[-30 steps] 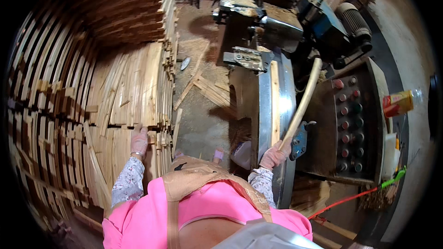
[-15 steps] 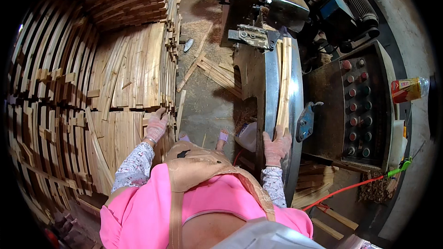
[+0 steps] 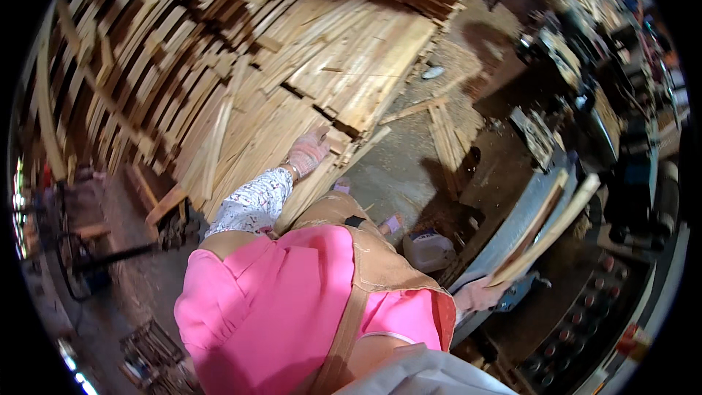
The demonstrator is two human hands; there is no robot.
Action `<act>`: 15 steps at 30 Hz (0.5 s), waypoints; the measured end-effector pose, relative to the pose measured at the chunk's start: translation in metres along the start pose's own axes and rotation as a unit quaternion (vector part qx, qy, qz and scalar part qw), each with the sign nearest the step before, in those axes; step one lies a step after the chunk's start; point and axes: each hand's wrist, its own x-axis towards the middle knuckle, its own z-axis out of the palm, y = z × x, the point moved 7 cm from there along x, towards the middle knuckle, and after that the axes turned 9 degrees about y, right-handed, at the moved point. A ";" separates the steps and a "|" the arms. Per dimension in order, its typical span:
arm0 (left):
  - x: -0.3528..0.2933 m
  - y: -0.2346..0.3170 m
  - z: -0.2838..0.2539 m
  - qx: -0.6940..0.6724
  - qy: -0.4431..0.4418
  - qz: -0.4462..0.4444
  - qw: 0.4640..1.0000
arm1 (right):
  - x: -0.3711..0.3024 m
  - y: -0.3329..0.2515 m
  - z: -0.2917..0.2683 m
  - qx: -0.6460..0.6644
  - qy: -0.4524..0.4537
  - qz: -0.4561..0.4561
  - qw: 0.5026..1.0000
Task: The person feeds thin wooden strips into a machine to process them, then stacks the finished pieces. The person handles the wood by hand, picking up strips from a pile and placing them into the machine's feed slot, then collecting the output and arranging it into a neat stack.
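Left hand [image 3: 307,152], centre frame, lies flat on the slat stack [image 3: 292,80]. Right hand [image 3: 479,295], lower right, grips a slat [image 3: 548,230] over the machine [image 3: 585,307].

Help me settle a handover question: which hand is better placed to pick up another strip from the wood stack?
Left, probably. The left hand already rests on the stack of wooden strips, while the right hand is on the far side, gripping a long strip at the machine table.

Pale, rough-sawn wood slats [image 3: 329,80], a seemingly knitted cloth glove [image 3: 307,152], and a dull grey metal machine bed [image 3: 523,212].
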 end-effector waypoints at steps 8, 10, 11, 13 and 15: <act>-0.003 -0.135 -0.100 0.198 0.195 -0.083 0.957 | 0.173 -0.104 0.121 0.034 -0.028 -0.063 0.997; -0.006 -0.160 -0.110 0.276 0.210 -0.158 0.925 | 0.161 -0.112 0.107 0.093 0.057 -0.167 0.980; -0.011 -0.147 -0.134 0.335 0.179 -0.233 0.895 | 0.147 -0.106 0.098 0.118 0.097 -0.212 0.965; -0.026 -0.165 -0.158 0.338 0.150 -0.309 0.876 | 0.112 -0.069 0.091 0.031 -0.003 -0.107 0.994; -0.055 -0.195 -0.170 0.316 0.128 -0.292 0.893 | 0.072 -0.035 0.082 0.039 -0.046 -0.112 0.992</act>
